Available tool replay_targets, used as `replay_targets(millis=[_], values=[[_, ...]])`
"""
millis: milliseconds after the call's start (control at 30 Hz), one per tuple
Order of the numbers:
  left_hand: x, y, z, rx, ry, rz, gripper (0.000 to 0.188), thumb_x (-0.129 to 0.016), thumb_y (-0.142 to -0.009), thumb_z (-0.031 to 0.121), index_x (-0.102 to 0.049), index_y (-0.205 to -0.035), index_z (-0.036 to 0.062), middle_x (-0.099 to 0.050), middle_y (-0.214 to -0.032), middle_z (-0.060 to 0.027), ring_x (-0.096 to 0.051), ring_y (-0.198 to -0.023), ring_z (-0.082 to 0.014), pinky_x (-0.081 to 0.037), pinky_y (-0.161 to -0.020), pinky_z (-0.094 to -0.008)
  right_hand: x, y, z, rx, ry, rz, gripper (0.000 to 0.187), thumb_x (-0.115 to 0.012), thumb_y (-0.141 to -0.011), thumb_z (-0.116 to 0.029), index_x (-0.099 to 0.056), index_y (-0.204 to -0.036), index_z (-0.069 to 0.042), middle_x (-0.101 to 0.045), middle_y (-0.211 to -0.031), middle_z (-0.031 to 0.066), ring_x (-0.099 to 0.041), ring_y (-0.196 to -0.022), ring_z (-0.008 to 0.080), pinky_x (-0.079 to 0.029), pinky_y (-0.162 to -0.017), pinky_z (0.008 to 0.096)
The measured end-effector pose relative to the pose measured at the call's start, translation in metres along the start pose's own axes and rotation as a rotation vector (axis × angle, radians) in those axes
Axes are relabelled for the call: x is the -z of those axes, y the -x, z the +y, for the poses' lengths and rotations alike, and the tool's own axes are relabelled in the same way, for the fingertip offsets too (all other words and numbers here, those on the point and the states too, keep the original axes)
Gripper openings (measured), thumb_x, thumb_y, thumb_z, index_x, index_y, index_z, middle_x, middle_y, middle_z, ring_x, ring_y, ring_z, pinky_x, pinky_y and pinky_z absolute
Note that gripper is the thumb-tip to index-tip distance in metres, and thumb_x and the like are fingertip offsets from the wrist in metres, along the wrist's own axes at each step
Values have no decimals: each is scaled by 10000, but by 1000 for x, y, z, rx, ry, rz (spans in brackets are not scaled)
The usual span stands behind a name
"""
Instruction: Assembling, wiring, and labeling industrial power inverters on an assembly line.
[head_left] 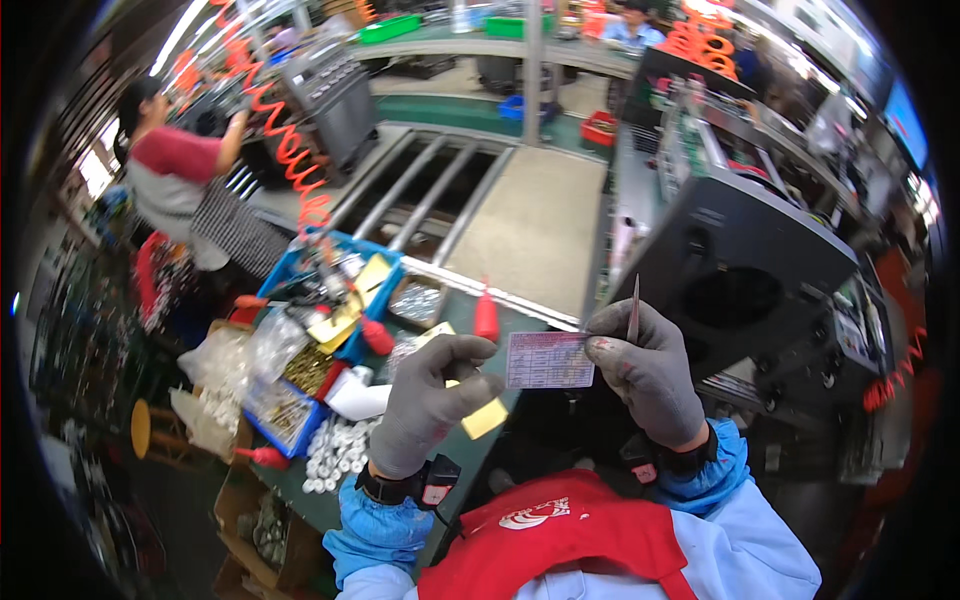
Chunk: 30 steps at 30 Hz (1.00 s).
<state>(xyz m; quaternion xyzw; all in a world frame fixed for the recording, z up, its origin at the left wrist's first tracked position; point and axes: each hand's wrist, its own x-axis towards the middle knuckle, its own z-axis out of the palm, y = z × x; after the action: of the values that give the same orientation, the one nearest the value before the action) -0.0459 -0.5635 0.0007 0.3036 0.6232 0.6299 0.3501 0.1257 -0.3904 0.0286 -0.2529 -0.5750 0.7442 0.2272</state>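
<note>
Grey-gloved right hand [648,375] pinches a rectangular, seemingly paper label [545,361]; left hand [430,405], fingers curled but parted, hovers beside it.

Green bench [325,508]: loose white rings [335,455] lie near a blue bin [350,243]; a red nozzle bottle [486,318] is farther right.
Rollers [418,195]: metal, alongside a beige board [540,220].
Coiled hose [290,155]: orange, hanging.
Co-worker [175,165]: red-sleeved, near a grey cabinet [335,95].
Stool [141,430]: round, yellowish.
</note>
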Motion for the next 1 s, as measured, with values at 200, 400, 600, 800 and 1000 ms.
replay_targets(millis=[200, 400, 600, 800, 1000], values=[[-110, -28, 27, 27, -24, -224, 240, -738, -794, 187, -676, -913, -13, -634, -782, -1, -552, -728, -63, -432, -658, -229, 79, 51, -34, 72, 138, 223, 122, -669, -873, -76, -646, -973, -10, -600, -801, -14, -510, -712, 44, -408, -631, 218], [-187, -48, 26, -157, -60, -310, 160, -698, -847, 127, -686, -892, -26, -659, -765, -28, -566, -701, -67, -453, -645, -239, 146, 77, -43, 268, 236, 353, 161, -663, -888, -47, -628, -1040, -5, -589, -802, -12, -504, -693, 31, -404, -608, 202], [-247, -74, 27, -439, -233, -108, 121, -700, -877, 88, -684, -895, -31, -650, -746, -38, -575, -682, -74, -464, -618, -242, 187, 47, -42, 806, 443, 531, 417, -686, -861, 45, -549, -1250, -13, -607, -834, 23, -547, -692, 42, -477, -611, 206], [-277, -97, 30, -704, -281, 192, 153, -722, -871, 114, -678, -819, -22, -601, -670, -13, -532, -639, -78, -425, -585, -256, 201, 20, -51, 950, 618, 577, 477, -727, -822, 57, -559, -1261, -25, -651, -847, 50, -607, -723, 74, -518, -625, 232], [-286, -109, 29, -770, -360, 325, 149, -749, -807, 81, -635, -735, 19, -567, -650, -127, -557, -598, -280, -436, -572, -387, 206, 8, -55, 1051, 766, 627, 467, -724, -825, 57, -562, -1257, -18, -668, -858, 60, -633, -748, 84, -526, -634, 235]])
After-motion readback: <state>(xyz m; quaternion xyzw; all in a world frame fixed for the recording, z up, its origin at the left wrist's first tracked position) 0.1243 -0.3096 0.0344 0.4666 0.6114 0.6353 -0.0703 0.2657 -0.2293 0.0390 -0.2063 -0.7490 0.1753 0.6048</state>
